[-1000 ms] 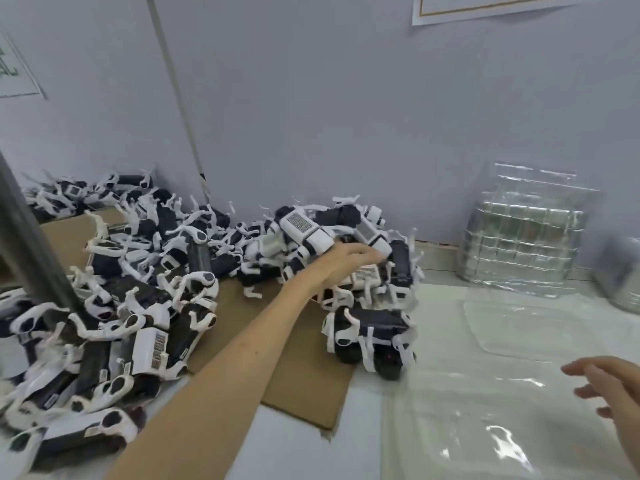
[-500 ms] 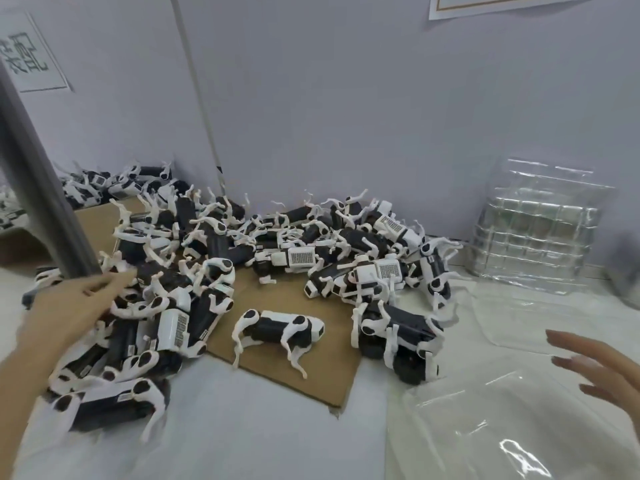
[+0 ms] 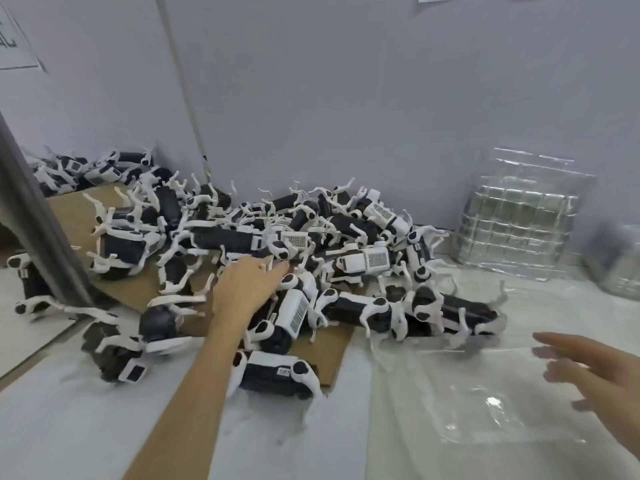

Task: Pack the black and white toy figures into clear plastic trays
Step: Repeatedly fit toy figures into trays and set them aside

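I'm holding my left hand [image 3: 247, 289] out, fingers straight and gripping nothing, its tips touching the heap of toy figures [image 3: 360, 233] piled on the cardboard [image 3: 65, 213] against the wall. My right hand [image 3: 599, 372] is hovering open, fingers spread, above the clear tray [image 3: 485, 407], which is lying empty on the table, with a stack of trays [image 3: 516, 220] leaning behind. I'm judging the tangle to be the risk: white legs are interlocking everywhere, so lifting one figure could drag its neighbours along, and the light tray could slide unless pinned.
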Tool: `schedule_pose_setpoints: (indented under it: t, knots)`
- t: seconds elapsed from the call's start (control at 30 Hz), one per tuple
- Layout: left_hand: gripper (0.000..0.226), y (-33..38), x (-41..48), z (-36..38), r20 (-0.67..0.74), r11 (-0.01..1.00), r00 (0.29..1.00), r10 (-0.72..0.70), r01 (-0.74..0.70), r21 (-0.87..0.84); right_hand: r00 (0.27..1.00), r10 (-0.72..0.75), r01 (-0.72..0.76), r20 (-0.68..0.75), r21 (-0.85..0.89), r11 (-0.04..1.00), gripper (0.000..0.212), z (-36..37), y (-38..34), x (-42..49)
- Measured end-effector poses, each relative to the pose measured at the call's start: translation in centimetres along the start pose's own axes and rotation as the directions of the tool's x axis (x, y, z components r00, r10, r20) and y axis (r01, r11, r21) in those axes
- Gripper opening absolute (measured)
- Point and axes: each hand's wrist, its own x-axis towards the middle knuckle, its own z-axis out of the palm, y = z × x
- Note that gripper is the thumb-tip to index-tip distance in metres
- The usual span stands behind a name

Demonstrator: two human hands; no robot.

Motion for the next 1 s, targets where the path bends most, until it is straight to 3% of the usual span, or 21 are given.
schedule_pose_setpoints:
  t: [0.17,0.3,0.37,0.47,0.5,0.57,0.63,0.7,0.77,0.83,0.9,1.0]
  knots:
    - [0.035,2.0,0.9,2.4,-0.128,0.963,0.984,-0.127,0.091,-0.253,0.989,0.018,-0.016,-0.144,0.014,1.000,0.028,-1.7,0.8,0.6]
    - [0.023,1.7,2.1,-0.1,0.002,0.834,0.990,-0.139,0.118,-0.539,0.996,0.030,-0.026,-0.089,0.044,0.999,0.027,-2.2,0.6,0.7]
    - [0.022,1.2,2.3,-2.2,0.016,0.800,0.995,-0.102,0.091,-0.593,0.998,0.026,-0.023,-0.059,0.046,0.999,0.028,-2.1,0.4,0.6]
    - [0.008,0.9,-0.3,-5.3,-0.066,0.854,0.973,0.222,-0.226,-0.468,1.000,0.023,-0.023,0.000,0.026,0.999,0.031,-1.9,0.1,0.5]
    - [0.008,0.9,-1.8,-6.3,-0.016,0.830,0.929,0.370,-0.338,-0.443,0.999,0.024,-0.025,0.031,0.021,0.999,0.032,-1.9,-0.1,0.4]
    - [0.023,0.5,-5.0,-7.2,0.227,0.800,0.790,0.569,-0.470,-0.372,0.995,0.020,-0.019,0.096,-0.011,1.000,0.036,-1.7,-0.2,0.2]
    - [0.035,-0.3,-7.5,-6.8,0.495,0.803,0.649,0.578,-0.558,-0.206,0.989,-0.009,0.016,0.150,-0.043,0.999,0.038,-1.6,-0.4,0.0]
    - [0.048,-1.1,-9.0,-5.1,0.580,0.740,0.610,0.541,-0.673,0.018,0.978,-0.055,0.067,0.200,-0.054,0.996,0.039,-1.4,-0.6,-0.3]
    - [0.055,-1.3,-9.6,-3.7,0.491,0.659,0.651,0.578,-0.728,0.189,0.961,-0.106,0.125,0.256,-0.056,0.991,0.036,-1.1,-0.9,-0.5]
    - [0.046,-1.0,-9.7,-3.0,0.396,0.636,0.661,0.637,-0.741,0.214,0.945,-0.133,0.159,0.298,-0.064,0.985,0.028,-0.9,-1.1,-0.7]
    - [0.037,-1.3,-9.6,-3.4,0.335,0.676,0.660,0.672,-0.732,0.088,0.942,-0.152,0.186,0.298,-0.090,0.978,0.022,-0.7,-1.2,-0.8]
    - [0.038,-1.2,-9.3,-5.7,0.156,0.756,0.743,0.650,-0.612,-0.233,0.960,-0.225,0.242,0.165,-0.091,0.966,0.019,-0.6,-1.3,-0.7]
